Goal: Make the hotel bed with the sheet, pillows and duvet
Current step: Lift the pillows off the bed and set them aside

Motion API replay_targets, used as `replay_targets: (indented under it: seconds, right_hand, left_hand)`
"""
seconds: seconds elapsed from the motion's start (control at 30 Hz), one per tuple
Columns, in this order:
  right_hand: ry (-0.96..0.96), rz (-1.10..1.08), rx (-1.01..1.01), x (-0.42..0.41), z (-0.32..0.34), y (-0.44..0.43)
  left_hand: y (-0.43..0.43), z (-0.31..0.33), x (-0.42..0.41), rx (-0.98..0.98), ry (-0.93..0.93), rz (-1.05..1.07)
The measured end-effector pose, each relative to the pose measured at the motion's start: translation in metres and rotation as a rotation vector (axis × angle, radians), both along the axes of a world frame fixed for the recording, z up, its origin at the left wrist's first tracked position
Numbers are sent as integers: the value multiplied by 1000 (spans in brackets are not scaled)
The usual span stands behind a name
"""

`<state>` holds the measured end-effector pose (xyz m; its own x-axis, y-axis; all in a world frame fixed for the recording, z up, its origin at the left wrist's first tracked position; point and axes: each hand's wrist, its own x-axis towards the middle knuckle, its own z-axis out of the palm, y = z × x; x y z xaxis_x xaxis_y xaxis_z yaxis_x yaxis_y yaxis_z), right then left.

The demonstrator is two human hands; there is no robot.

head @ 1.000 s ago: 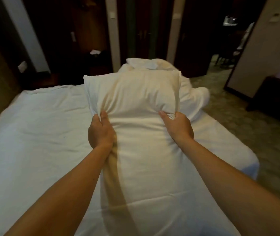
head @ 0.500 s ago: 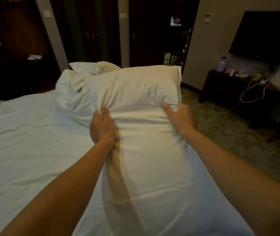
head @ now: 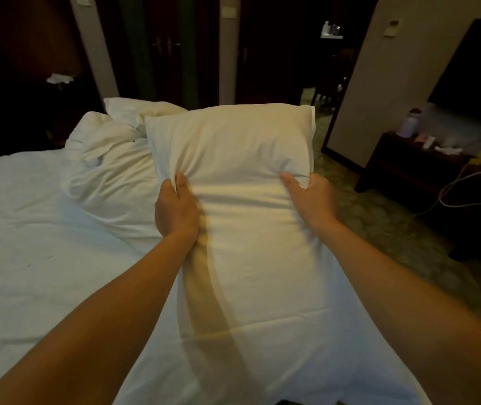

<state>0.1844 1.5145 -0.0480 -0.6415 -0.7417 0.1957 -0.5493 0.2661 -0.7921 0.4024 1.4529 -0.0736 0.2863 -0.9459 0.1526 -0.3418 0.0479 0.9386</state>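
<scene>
Shift: duvet [head: 110,159] heap sits further left in frame than before.
Pillow [head: 233,159]: white, plump, centre frame.
Left hand [head: 176,210]: pinches its cover.
Right hand [head: 310,201]: grips its right side.

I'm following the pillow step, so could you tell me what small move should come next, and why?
Probably a short shake to spread the pillow down the case. The left hand and right hand grip the pillow at its sides. Beyond them it is plump, while the case nearer the body looks flat and slack, so the pillow seems bunched at the far end.
</scene>
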Motion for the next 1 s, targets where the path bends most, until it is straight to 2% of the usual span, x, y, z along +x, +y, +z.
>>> replay_targets:
  seconds: [0.37, 0.67, 0.83, 1.0]
  right_hand:
    - [-23, 263, 85, -159, -33, -161]
    - [-87, 383, 156, -229, -97, -249]
    - [-47, 478, 337, -248, -158, -263]
    - [178, 567, 676, -260, -217, -250]
  left_hand:
    - [-103, -43, -154, 95, -44, 290]
    - [-161, -87, -220, 169, -103, 418]
    - [-168, -134, -232, 284, -207, 447]
    - [-162, -196, -232, 488, -287, 374]
